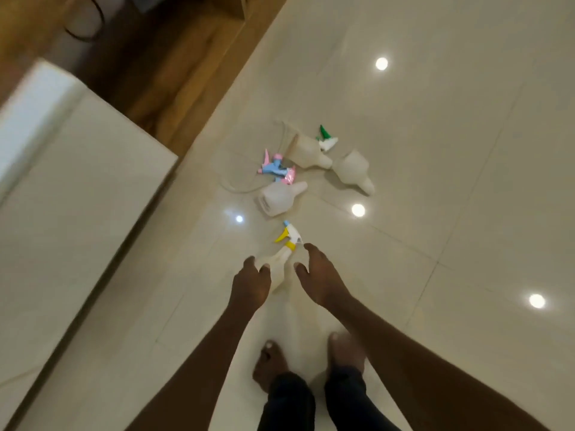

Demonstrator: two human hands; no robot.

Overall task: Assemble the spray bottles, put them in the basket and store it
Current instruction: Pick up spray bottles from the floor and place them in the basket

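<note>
A white spray bottle with a yellow-and-white trigger head sits between my two hands, above the floor tiles. My left hand grips its left side with thumb and fingers. On its right side is my right hand, fingers apart and thumb touching the bottle near the neck. Farther off, three headless white bottles lie on the floor. A green-and-white trigger head and pink-and-blue trigger heads with thin clear tubes lie among them. No basket is clearly in view.
I stand barefoot on glossy cream tiles that reflect ceiling lights. A white block of furniture fills the left side. Beyond it is a wooden surface with a blurred dark-rimmed object at the top left.
</note>
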